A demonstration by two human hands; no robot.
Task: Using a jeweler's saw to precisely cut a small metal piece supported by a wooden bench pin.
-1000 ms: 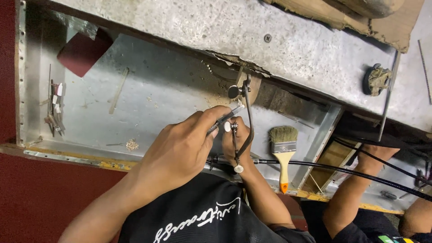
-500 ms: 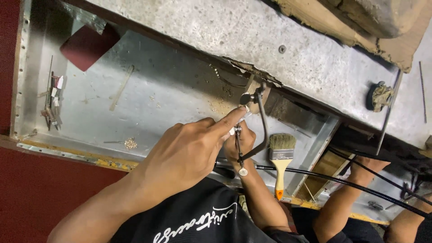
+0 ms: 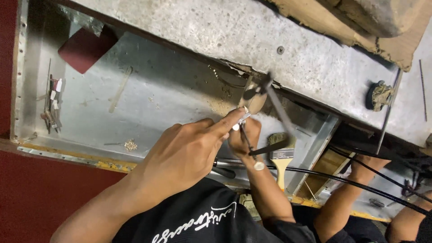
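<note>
Fingers of the left hand (image 3: 180,155) are pinching a thin silvery metal piece (image 3: 241,119); the right hand (image 3: 244,135) is gripping a black-handled tool (image 3: 270,96) near the tray's far wall (image 3: 252,40).

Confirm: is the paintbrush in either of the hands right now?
No, the paintbrush lies on the metal tray beside the hands, held by neither.

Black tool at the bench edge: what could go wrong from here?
The black tool is blurred, close to the left hand, whose fingertips pinch the metal piece; a slip might cut them. The right hand works beside the brush and cable, which it could snag.
</note>
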